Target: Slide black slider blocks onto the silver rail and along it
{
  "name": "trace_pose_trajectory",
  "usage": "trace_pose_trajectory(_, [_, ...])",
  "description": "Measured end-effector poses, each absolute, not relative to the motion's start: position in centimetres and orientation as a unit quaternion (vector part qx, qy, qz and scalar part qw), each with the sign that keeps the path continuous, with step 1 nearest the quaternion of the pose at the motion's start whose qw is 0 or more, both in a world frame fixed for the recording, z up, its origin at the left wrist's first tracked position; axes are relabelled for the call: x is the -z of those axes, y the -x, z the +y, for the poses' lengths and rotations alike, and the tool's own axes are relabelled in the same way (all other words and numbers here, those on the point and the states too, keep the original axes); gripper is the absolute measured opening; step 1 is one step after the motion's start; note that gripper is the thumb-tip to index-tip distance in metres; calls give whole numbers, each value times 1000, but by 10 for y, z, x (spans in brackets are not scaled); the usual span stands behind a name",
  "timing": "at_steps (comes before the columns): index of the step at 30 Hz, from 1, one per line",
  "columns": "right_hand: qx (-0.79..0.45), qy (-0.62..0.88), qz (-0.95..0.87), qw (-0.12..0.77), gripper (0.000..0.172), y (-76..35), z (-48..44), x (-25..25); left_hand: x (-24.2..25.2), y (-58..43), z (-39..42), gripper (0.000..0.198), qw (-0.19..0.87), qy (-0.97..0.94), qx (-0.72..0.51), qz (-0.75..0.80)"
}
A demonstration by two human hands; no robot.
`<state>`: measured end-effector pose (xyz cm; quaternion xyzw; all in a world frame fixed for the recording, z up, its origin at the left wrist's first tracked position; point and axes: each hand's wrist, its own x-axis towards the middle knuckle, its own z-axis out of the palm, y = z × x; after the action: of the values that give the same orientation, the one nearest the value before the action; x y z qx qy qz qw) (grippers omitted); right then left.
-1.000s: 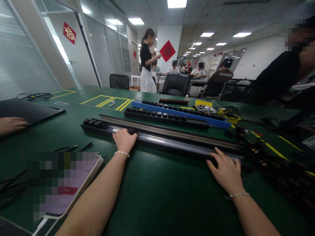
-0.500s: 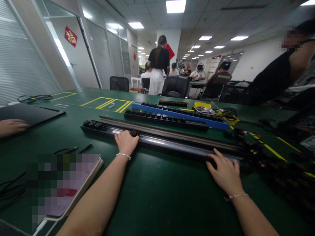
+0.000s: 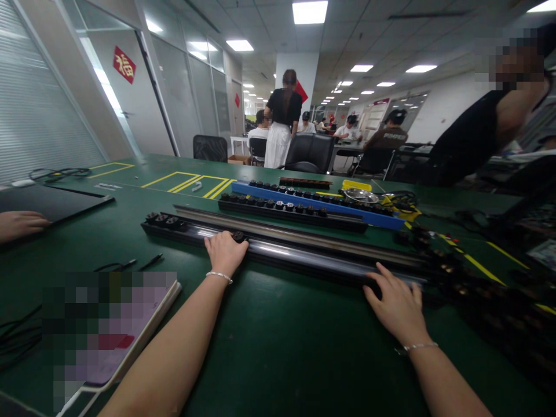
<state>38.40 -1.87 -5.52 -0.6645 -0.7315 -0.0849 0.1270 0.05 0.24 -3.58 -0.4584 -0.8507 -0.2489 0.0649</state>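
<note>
A long black channel with a shiny inside (image 3: 286, 255) lies across the green table in front of me. Several small black round parts (image 3: 161, 219) sit in its left end. My left hand (image 3: 226, 252) is closed over the channel's middle-left, its fingers curled on a small black round part (image 3: 238, 237) that shows past the knuckles. Most of that part is hidden. Near the channel's right end, my right hand (image 3: 397, 298) grips it, thumb on the near side and fingers over the top. A second narrow rail (image 3: 269, 227) lies just behind, alongside.
Behind lie a black strip (image 3: 269, 209) and a blue strip (image 3: 382, 218) holding round parts, plus a metal dish (image 3: 361, 196). A heap of dark parts (image 3: 490, 307) is at right. A phone-like device (image 3: 125, 330) and another person's hand (image 3: 24, 226) are at left.
My left hand has slid slightly right along the channel, the small black round part with it. My right hand stays in place. The person at the right has shifted.
</note>
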Motion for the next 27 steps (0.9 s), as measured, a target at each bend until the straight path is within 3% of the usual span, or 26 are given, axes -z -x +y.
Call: trace_pose_trajectory(27, [79,663,-733,131,38,-383,-19,55,35,-9,2,41,61,489,237,-837])
